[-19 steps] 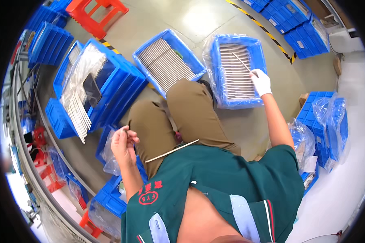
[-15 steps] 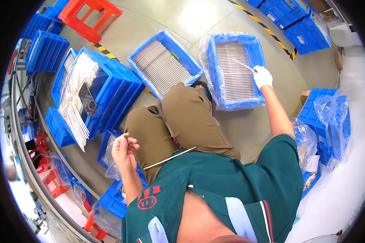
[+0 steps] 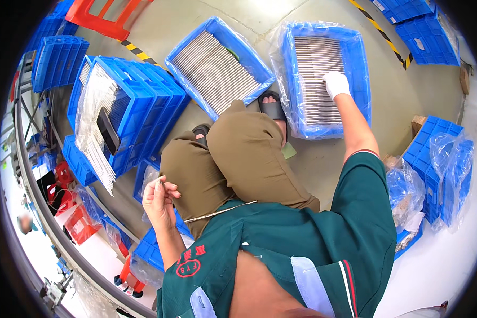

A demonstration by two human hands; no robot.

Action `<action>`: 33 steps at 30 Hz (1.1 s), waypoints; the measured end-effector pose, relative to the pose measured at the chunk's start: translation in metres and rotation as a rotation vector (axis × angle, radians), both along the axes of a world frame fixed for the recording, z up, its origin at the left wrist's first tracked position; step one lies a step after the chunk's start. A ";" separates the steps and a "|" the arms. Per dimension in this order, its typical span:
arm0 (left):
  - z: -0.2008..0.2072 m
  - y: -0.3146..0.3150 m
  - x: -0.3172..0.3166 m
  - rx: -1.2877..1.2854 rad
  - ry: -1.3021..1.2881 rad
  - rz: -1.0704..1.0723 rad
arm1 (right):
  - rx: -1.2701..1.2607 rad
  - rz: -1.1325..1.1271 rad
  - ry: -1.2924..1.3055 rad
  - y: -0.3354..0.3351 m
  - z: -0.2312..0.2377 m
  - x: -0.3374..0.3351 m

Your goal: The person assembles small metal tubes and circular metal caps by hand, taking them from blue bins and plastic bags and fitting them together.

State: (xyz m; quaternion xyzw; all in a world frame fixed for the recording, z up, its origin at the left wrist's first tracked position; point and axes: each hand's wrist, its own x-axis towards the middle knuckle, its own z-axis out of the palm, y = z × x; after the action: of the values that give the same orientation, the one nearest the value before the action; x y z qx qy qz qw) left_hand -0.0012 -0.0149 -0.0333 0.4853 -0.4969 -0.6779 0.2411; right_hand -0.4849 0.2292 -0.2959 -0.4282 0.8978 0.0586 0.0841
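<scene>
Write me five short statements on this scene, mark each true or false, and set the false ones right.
1. The white-gloved right hand is over the right-hand blue crate. True.
2. That crate holds nothing. False: thin rods lie in it side by side.
3. The left hand is gloved too. False: it is bare.
4. A single thin stick lies across the person's lap. True.
5. The stool at the upper left is green. False: it is orange-red.
</scene>
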 end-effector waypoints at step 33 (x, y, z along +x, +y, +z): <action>-0.005 0.031 0.079 0.228 0.553 0.151 | -0.556 0.662 -0.399 -0.099 0.308 0.323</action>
State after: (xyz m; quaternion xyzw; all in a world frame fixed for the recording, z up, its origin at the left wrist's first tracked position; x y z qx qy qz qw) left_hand 0.0781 0.0158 -0.0381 0.3417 -0.2956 -0.8159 0.3608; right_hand -0.1614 0.1303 0.0125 -0.7003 0.6612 -0.2437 0.1139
